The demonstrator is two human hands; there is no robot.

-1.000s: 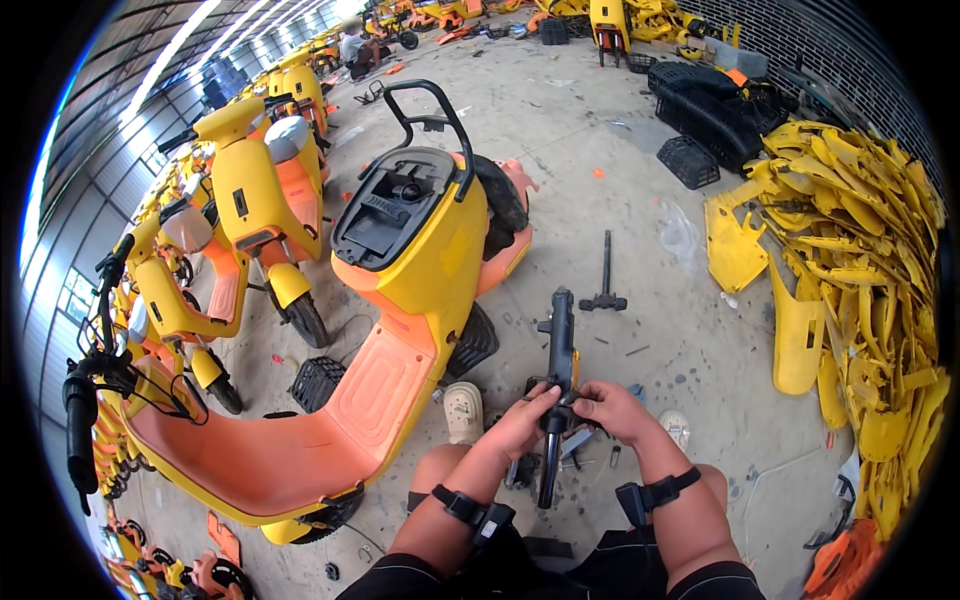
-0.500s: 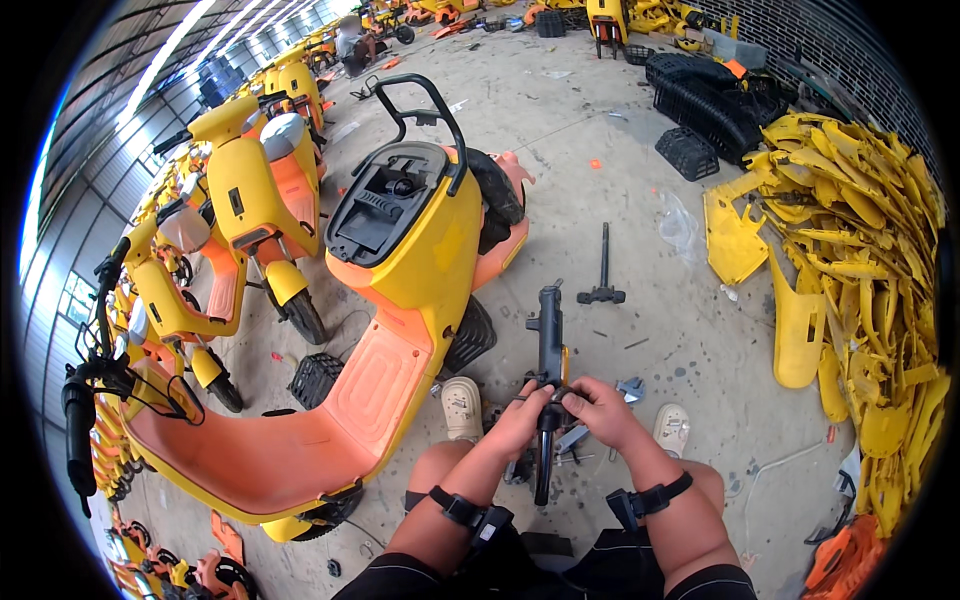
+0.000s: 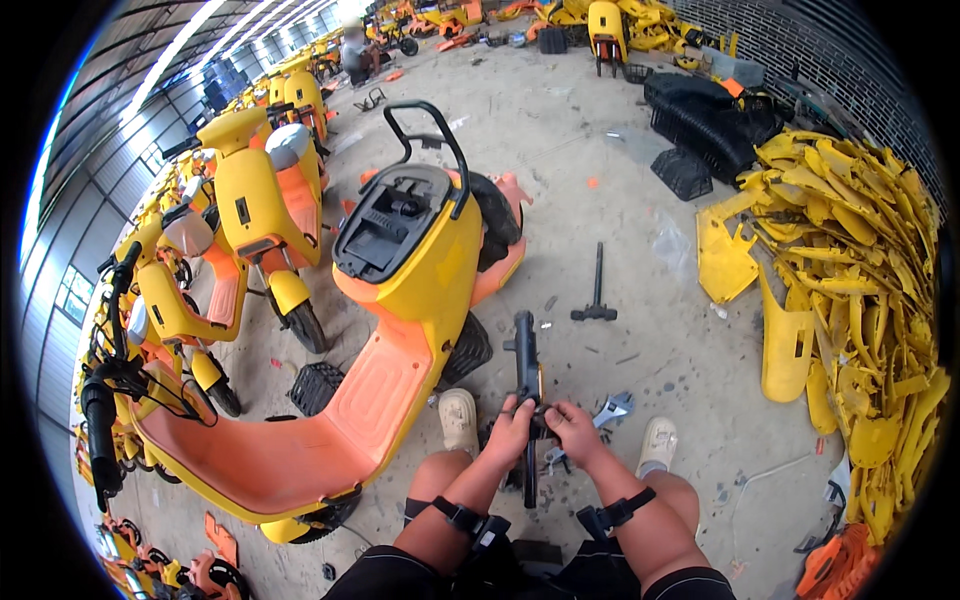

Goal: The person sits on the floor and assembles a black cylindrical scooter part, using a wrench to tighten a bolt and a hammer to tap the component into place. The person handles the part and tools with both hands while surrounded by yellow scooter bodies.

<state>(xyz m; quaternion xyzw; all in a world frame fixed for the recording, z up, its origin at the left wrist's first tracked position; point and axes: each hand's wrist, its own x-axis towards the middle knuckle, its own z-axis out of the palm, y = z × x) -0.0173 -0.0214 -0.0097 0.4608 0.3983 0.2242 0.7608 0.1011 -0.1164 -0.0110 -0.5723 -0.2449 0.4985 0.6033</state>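
A long black tubular part [image 3: 525, 350] stands in front of me between my feet, with a collar partway down and a slim yellow piece on its right side. My left hand [image 3: 510, 430] is closed around its collar from the left. From the right, my right hand [image 3: 574, 428] pinches at the same collar; what lies between its fingertips is too small to make out. An adjustable wrench [image 3: 613, 407] rests on the floor just right of my right hand. Farther ahead lies a black T-shaped stem [image 3: 597, 300].
A yellow and orange scooter [image 3: 410, 290] stands close on my left, with more scooters behind it. Yellow body panels [image 3: 850, 300] are heaped at the right. Black baskets [image 3: 685, 172] lie at the far right, and a person [image 3: 355, 52] sits in the distance.
The view has shifted slightly. The tubular part and both hands now appear a little farther left, and more of the wrench shows beside my right hand. Both hands remain at the collar.
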